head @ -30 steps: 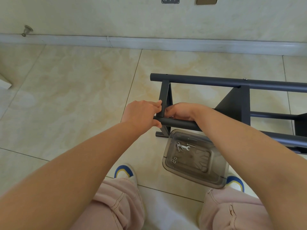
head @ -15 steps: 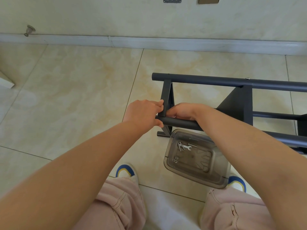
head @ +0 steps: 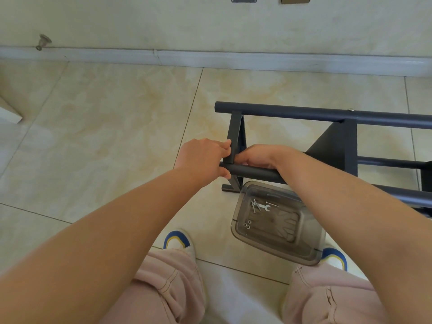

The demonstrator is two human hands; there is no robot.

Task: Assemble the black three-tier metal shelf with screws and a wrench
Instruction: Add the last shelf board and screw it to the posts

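I have the shelf (head: 327, 118) lying on its side on the floor (head: 105, 136), which brings the end joint up within easy reach. My left hand (head: 202, 157) wraps the end of the near tube (head: 254, 172), thumb under it and fingertips against the upright bracket (head: 235, 136), I judge to keep the two lined up. My right hand (head: 256, 156) curls over the same tube just beside the bracket; whether it pinches a screw I cannot tell. The wrench (head: 265, 206) and spare screws (head: 254, 205) lie in the clear tray (head: 308, 256) just below, handy.
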